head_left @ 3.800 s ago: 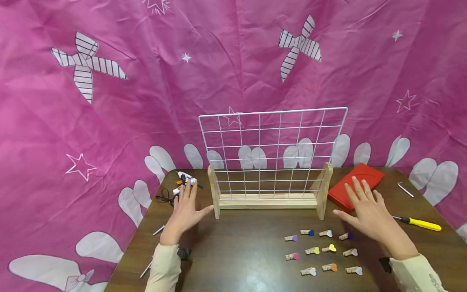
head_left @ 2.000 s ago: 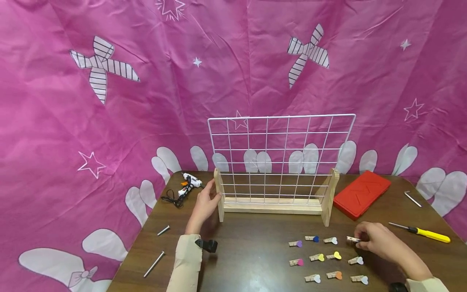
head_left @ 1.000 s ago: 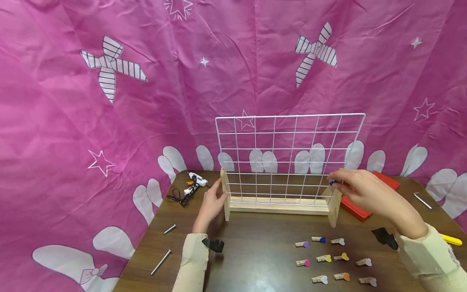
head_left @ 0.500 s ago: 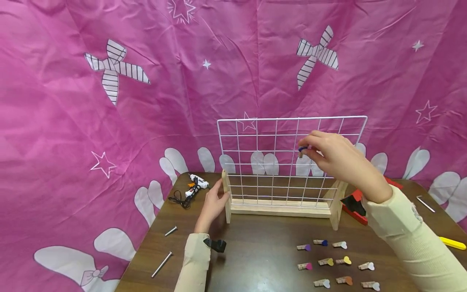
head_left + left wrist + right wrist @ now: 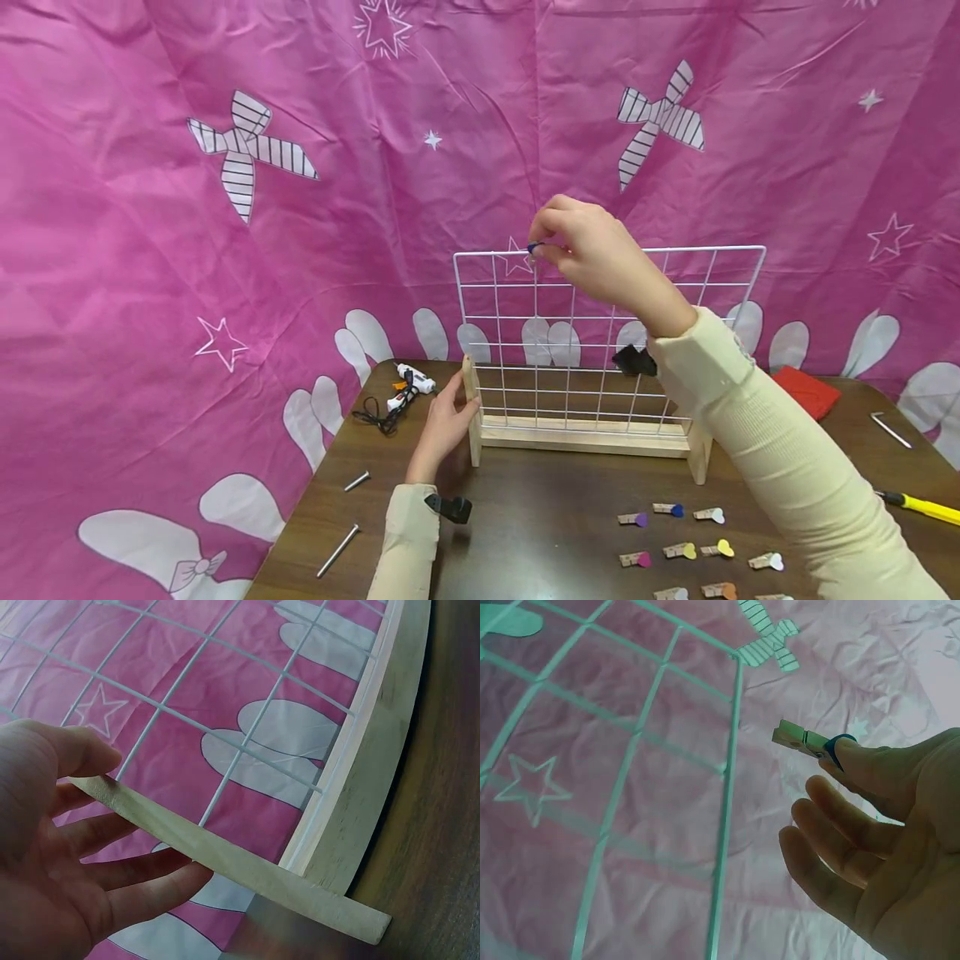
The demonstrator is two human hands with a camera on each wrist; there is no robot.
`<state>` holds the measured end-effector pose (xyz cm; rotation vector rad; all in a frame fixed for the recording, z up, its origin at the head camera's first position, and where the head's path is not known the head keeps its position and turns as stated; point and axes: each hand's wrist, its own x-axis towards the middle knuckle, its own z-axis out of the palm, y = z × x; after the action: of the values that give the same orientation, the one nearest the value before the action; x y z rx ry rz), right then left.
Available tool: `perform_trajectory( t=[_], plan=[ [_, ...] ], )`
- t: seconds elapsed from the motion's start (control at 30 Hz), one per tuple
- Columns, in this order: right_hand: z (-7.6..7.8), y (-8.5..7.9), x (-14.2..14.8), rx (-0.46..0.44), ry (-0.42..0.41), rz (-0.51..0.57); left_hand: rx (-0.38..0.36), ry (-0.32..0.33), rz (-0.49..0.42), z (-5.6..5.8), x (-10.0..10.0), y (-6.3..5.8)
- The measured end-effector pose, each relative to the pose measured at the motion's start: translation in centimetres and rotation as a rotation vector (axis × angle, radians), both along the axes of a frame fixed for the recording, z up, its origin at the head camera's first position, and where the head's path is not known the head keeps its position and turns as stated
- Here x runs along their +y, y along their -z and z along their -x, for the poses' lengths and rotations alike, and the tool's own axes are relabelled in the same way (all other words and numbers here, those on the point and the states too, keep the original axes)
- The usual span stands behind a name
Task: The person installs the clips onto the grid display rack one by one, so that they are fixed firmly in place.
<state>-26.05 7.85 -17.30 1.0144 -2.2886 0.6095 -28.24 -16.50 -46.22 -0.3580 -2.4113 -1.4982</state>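
Observation:
In the head view a white wire grid point(image 5: 712, 248) stands upright in a wooden stand point(image 5: 585, 442). My left hand point(image 5: 444, 425) grips the stand's left end piece; the left wrist view has the thumb on one side of that wooden piece point(image 5: 225, 851) and fingers on the other. Above the grid's top edge, left of its middle, my right hand point(image 5: 600, 258) pinches a small clothespin point(image 5: 799, 739) with a dark blue heart. Its jaw end points toward the grid, apart from the wire in the right wrist view. Several heart clothespins point(image 5: 679, 551) lie in rows on the table.
A glue gun point(image 5: 416, 380) with a black cord lies back left. Two bolts point(image 5: 337, 550) are near the left edge. At right are a red case point(image 5: 806, 392), a hex key point(image 5: 891, 430) and a yellow screwdriver point(image 5: 930, 507). A pink curtain point(image 5: 420, 208) hangs behind.
My right hand has picked up the blue-heart clothespin from the table and raised it leftward to the grid's top. My left hand has moved onto the stand's end piece and stays there.

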Motion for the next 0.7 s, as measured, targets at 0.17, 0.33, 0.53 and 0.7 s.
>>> perform_trajectory(
  t=[0.17,0.33,0.53,0.7],
  plan=[
    [0.9,-1.7,-3.1,-0.038,0.054,-0.065,0.01,0.0,0.004,-0.2,0.0,-0.1],
    [1.7,-2.4,-5.8,-0.063,0.086,-0.114,0.009,-0.004,0.016,-0.3,-0.2,-0.1],
    [2.5,-2.7,-8.0,-0.059,0.101,-0.145,-0.013,-0.01,0.007,-0.4,0.0,-0.1],
    [3.3,-2.7,-8.8,-0.092,0.119,-0.163,0.004,-0.017,0.013,-0.3,0.3,-0.1]
  ],
)
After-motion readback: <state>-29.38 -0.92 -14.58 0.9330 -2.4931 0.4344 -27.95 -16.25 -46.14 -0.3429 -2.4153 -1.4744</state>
